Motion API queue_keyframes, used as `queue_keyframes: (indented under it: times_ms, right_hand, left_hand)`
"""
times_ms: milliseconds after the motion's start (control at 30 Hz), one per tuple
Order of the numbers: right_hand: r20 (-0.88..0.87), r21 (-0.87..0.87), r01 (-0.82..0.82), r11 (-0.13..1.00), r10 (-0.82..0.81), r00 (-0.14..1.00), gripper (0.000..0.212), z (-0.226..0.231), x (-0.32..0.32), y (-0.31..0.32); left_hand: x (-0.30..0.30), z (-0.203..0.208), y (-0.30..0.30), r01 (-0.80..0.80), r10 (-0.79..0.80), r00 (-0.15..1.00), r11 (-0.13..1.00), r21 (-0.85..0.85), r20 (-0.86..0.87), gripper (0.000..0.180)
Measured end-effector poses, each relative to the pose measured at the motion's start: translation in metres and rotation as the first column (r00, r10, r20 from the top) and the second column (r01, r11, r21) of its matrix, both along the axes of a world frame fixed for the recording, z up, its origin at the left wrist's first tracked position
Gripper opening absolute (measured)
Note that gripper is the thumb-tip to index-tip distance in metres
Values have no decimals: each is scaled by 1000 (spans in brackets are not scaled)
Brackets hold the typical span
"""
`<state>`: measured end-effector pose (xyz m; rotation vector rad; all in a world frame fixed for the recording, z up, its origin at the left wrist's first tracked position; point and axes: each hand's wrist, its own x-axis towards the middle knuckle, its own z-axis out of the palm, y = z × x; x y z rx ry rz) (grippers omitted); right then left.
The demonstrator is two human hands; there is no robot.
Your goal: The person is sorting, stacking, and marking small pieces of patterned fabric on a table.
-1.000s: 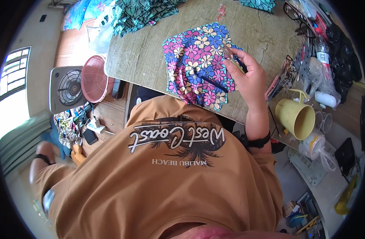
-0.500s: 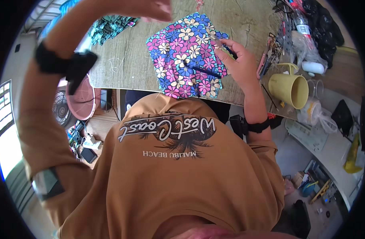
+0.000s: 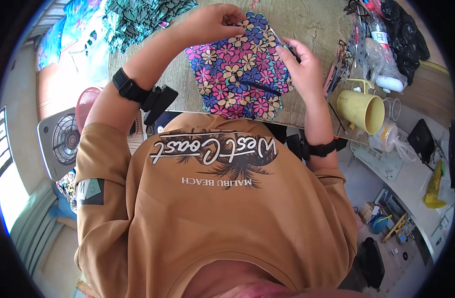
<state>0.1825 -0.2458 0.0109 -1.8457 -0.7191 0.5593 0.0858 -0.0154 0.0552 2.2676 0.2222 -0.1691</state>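
Note:
Flower-print fabric point(image 3: 237, 64) in pink, blue and cream lies on the table in front of me. My left hand point(image 3: 222, 22) is at its upper left edge, fingers bent and thumb apart from them; nothing shows between them. At the fabric's right edge my right hand point(image 3: 304, 64) is closed round a small dark-handled tool point(image 3: 295, 53). A thin pale blade-like part points up and left from it; the grip hides most of its shape. A narrow dark strip point(image 3: 260, 88) lies across the lower part of the fabric.
Green leaf-print fabric point(image 3: 138, 25) is heaped at the far left of the wooden table point(image 3: 317, 20). On the right stand a yellow mug point(image 3: 359, 109), a white bottle point(image 3: 390, 83) and black plastic bags point(image 3: 404, 39). A fan point(image 3: 66, 139) is at left, below table height.
My left hand has come from the upper left, in a blur, down and right to the fabric's upper edge. The right hand stays beside the fabric with the tool, which has shifted slightly.

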Motion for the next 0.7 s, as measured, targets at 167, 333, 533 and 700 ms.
queue_keyframes:
  times_ms: [167, 333, 533, 700]
  right_hand:
    - [48, -69, -3, 998, 6, 999, 36, -10, -1, 10]
    - [207, -138, 24, 990, 5, 978, 36, -11, -3, 18]
    - [65, 35, 53, 998, -55, 996, 34, -19, 0, 24]
    - [84, 5, 37, 999, -37, 996, 34, -9, -4, 24]
  left_hand:
    - [-12, -13, 4, 47, -69, 974, 993, 107, 214, 34]
    - [-15, -18, 4, 77, -210, 950, 877, 474, 233, 35]
    - [-22, -24, 10, 77, -157, 947, 957, 278, 281, 35]
    - [-43, -20, 10, 90, -176, 943, 951, 296, 281, 37]
